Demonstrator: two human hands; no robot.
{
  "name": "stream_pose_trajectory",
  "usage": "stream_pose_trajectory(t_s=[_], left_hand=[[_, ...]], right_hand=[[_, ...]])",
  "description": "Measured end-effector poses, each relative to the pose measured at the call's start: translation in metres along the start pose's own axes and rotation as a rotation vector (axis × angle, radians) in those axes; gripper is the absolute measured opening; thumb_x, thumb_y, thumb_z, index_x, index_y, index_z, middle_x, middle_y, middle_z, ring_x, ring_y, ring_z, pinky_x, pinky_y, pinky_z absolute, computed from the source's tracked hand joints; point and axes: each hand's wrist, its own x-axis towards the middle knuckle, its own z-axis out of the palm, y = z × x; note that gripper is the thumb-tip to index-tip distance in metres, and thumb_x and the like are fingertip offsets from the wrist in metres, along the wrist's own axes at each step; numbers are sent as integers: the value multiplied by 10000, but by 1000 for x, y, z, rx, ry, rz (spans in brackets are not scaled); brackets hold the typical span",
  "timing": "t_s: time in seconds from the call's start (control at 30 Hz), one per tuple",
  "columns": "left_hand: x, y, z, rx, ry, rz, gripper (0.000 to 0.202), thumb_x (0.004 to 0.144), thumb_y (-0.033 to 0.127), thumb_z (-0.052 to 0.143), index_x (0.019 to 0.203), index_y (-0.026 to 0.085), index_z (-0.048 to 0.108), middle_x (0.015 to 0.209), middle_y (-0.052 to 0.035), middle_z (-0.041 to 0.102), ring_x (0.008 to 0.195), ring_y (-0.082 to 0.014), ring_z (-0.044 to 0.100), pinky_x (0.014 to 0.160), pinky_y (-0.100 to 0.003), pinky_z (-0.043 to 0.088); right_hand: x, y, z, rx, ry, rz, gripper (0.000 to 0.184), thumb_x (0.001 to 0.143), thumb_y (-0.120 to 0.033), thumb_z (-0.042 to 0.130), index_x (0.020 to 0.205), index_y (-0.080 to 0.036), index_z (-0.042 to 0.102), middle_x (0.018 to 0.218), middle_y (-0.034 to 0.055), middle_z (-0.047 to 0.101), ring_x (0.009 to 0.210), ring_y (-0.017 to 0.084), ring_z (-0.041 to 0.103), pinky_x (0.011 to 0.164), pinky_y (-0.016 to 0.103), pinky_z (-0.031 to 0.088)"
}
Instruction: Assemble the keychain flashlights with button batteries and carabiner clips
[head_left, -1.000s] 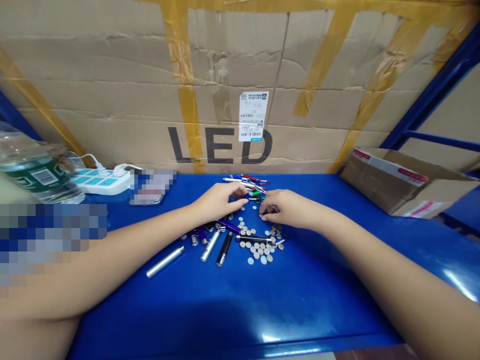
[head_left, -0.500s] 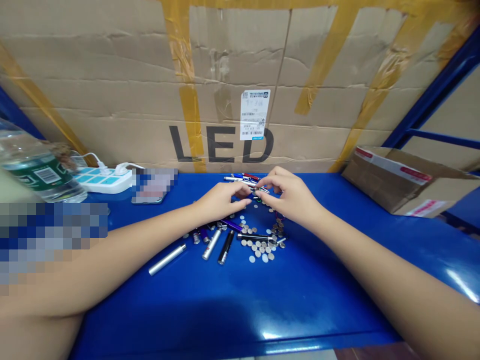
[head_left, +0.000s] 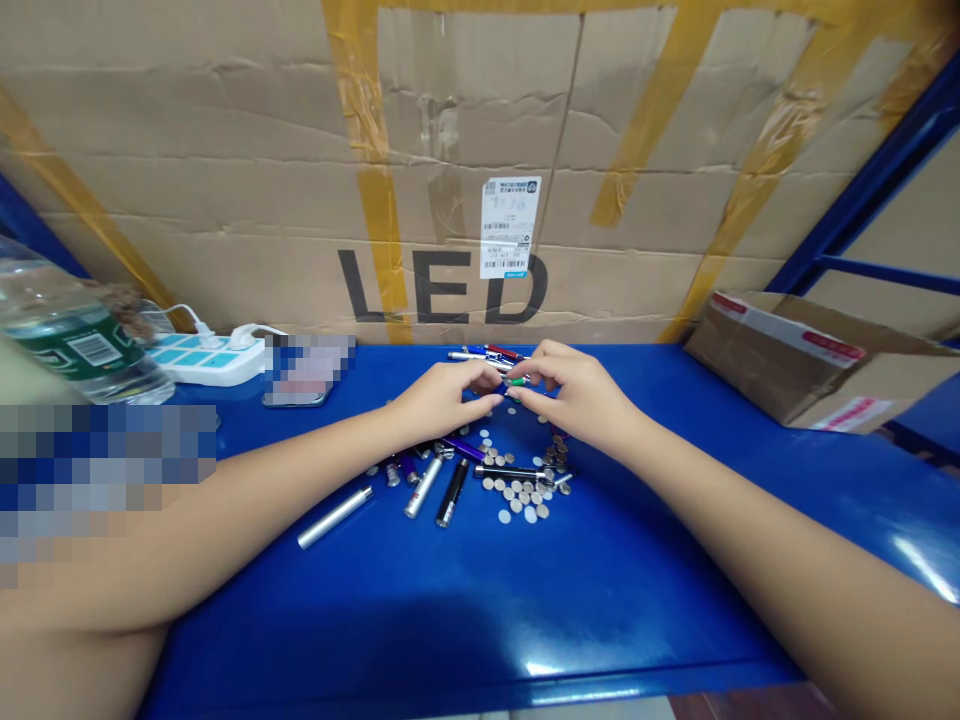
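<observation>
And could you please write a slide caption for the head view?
Left hand and right hand nearly meet above a blue table strewn with small discs and tubes.

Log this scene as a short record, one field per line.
left hand: thumb and fingers curled toward right hand
right hand: fingers bent, facing left hand
near right hand: small green item; whether held, unclear
among discs: black tube, lying flat
front left: silver tube on blue table
left: bottle, power strip
right: open cardboard box
back: large box marked LED

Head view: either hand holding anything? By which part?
Can't tell. Left hand and right hand are close together; a green piece shows by the right's fingers, but whether gripped or lying behind is unclear.
</observation>
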Motion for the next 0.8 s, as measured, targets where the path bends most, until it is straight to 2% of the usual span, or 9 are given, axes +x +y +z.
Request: stream_pose_trajectory(t_s=[0.2, 0.33, 0.47, 0.6, 0.8], left_hand=[[0, 1, 0, 26, 47, 31, 137, 855, 247, 593, 980, 195, 609, 949, -20, 708, 900, -158, 673, 815, -291, 524], [-1, 2, -1, 58, 52, 85, 163, 861, 223, 585, 1021, 198, 605, 973, -20, 705, 913, -151, 669, 828, -284, 520], [-1, 2, -1, 124, 39, 109, 170, 863, 221, 583, 1030, 197, 599, 974, -24, 709, 908, -162, 673, 811, -289, 524], [-1, 2, -1, 155, 43, 121, 176, 857, 209, 590, 1033, 197, 600, 982, -25, 713, 909, -164, 675, 820, -290, 523], [-1, 3, -2, 145, 47, 116, 173, 864, 212, 581, 1036, 204, 602, 978, -24, 718, 906, -163, 679, 822, -288, 522]], right_hand=[[0, 3, -6, -66, 40, -50, 164, 809, -208, 604, 950, -144, 659, 815, 45, 590, 728, 149, 552, 644, 260, 409], [-1, 1, -10, -161, -75, -146, 207, 859, -225, 548, 1025, -174, 661, 852, 53, 591, 774, 164, 552, 669, 271, 397], [-1, -3, -10, -269, -165, -161, 215, 891, -238, 513, 1048, -182, 649, 845, 52, 602, 790, 178, 564, 674, 285, 382], [0, -4, -8, -297, -159, -158, 147, 896, -234, 515, 949, -177, 639, 850, 48, 638, 824, 187, 601, 696, 294, 380], [-1, -3, -6, -319, -138, -180, 169, 895, -203, 528, 1030, -189, 630, 898, 44, 674, 854, 179, 617, 707, 289, 369]])
